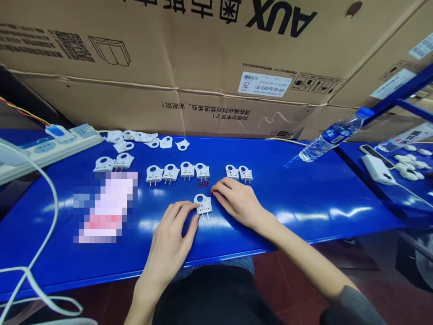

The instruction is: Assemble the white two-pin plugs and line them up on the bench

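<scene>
Glossy blue tabletop. Left hand holds a white plug casing by its left edge, centre, prongs toward near side. Right hand, just beside, pinches a red piece, mostly hidden. Far: carton, upside-down "AUX", label reading "25". Left: pink sheet pixelated, unreadable.

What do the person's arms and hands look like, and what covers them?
The left hand and right hand are bare, with no gloves, rings or watches showing. The right sleeve is dark grey and short; no left sleeve is visible.
</scene>
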`<state>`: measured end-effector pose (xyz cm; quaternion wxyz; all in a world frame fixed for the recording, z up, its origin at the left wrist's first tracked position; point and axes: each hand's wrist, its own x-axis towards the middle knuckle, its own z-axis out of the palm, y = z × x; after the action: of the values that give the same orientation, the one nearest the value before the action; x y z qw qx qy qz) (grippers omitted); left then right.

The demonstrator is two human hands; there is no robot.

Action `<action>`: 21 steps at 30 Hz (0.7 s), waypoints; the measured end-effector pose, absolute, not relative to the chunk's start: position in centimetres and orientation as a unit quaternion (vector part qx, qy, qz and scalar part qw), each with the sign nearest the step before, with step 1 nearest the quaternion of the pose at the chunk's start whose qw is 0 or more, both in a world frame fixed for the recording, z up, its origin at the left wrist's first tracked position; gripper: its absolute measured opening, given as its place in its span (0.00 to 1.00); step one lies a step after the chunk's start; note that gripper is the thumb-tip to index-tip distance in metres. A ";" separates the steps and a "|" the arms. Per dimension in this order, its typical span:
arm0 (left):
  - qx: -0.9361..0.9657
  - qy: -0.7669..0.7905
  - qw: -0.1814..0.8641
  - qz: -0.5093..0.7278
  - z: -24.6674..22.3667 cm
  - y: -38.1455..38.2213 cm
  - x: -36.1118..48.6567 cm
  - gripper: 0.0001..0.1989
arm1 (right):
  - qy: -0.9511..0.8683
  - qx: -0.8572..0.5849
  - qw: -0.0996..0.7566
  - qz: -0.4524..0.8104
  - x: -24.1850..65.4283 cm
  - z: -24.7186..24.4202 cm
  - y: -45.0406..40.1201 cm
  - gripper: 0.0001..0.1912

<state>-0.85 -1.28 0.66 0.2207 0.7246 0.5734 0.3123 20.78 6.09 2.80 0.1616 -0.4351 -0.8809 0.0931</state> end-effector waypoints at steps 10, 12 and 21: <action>0.695 0.584 0.239 0.345 1.1 -1.4 -0.7 0.14 | -0.883 -0.385 0.213 0.162 19.8 2.8 4.9 0.14; 0.695 0.583 0.233 0.350 1.1 -1.4 -0.7 0.14 | -0.878 -0.388 0.218 0.178 19.6 2.7 4.8 0.11; 0.701 0.585 0.202 0.353 0.8 -1.1 -0.6 0.15 | -0.905 -0.335 0.221 0.144 19.6 2.9 5.0 0.10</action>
<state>-0.63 -1.08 0.77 0.2024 0.7014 0.5852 0.3530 19.56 4.98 2.91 0.2211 -0.3346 -0.9047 0.1439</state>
